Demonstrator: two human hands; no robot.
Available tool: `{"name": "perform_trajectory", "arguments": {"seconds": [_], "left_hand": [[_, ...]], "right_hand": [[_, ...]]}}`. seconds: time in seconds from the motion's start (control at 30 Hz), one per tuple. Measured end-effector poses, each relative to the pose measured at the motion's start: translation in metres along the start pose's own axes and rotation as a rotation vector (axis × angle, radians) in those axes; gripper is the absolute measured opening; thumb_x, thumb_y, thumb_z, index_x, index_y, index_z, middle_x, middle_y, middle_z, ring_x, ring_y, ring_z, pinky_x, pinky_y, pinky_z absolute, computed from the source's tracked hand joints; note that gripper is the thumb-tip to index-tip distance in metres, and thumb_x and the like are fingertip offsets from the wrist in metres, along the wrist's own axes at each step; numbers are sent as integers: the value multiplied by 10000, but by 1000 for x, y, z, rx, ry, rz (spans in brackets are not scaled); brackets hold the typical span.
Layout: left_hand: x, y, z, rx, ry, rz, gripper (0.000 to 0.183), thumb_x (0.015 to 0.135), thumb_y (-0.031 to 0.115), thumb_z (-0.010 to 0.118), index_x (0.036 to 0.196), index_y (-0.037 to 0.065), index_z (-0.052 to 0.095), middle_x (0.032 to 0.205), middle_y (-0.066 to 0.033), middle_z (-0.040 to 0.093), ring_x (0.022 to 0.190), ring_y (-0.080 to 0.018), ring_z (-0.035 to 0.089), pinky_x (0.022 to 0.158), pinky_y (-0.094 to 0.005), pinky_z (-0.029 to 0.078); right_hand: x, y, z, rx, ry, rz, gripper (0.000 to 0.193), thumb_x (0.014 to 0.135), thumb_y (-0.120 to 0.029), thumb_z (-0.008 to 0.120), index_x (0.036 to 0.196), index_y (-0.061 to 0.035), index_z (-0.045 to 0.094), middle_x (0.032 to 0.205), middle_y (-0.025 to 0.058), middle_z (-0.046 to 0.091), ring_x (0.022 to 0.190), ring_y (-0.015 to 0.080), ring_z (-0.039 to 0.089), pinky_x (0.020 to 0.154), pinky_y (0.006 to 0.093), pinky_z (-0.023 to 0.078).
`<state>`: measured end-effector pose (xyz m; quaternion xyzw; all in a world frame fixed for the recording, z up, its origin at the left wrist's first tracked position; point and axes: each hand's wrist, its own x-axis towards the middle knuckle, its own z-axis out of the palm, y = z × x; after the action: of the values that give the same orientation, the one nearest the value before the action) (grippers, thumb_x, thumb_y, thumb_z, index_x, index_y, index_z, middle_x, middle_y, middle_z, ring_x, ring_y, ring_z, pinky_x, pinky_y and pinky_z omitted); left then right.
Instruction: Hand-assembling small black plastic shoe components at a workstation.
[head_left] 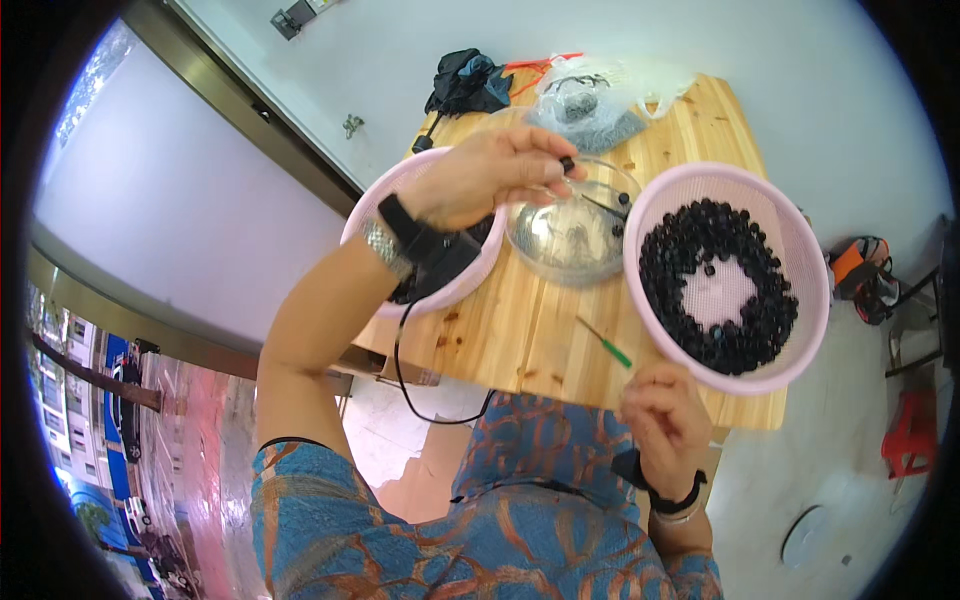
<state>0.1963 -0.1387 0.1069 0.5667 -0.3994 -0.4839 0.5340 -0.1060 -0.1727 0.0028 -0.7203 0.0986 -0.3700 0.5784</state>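
Observation:
My left hand reaches across to the middle of the table, thumb and fingers pinching a small black knob-like part. Below those fingertips stands a clear plastic bowl with a few black parts and a thin dark tool in it. Over the table's near edge, my right hand has its fingers curled together; what they hold, if anything, does not show. Just beyond it lies a small screwdriver with a green handle. A pink basket to the right carries many similar black parts.
Another pink basket with black items sits at the left, partly behind my left arm. At the back of the wooden table are clear plastic bags with small contents and a dark folded cloth-like bundle. A red stool stands far right.

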Motion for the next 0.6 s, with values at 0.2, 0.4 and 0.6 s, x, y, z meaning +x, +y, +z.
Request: {"name": "perform_trajectory", "arguments": {"seconds": [0.2,0.4,0.6], "left_hand": [[-89,-35,66,-323,-54,20,216,892,67,521,1101,16,504,1056,-162,590,841,-174,636,743,-252,541],[-138,-79,102,-283,100,184,255,851,30,574,1101,17,523,1020,-119,608,886,-140,605,758,-237,513],[-171,-95,123,-103,214,288,246,820,-14,587,1065,-1,574,1029,-100,592,875,-123,590,770,-251,495]], "right_hand": [[-7,-33,15,45,70,-58,154,786,62,568,923,5,611,951,100,544,686,121,538,585,212,437],[-22,-49,34,126,117,-88,137,832,38,549,955,14,604,977,93,534,723,99,546,607,202,453],[-41,-57,47,-6,57,-187,157,816,43,555,958,-1,608,944,92,541,744,128,546,618,224,453]]}}
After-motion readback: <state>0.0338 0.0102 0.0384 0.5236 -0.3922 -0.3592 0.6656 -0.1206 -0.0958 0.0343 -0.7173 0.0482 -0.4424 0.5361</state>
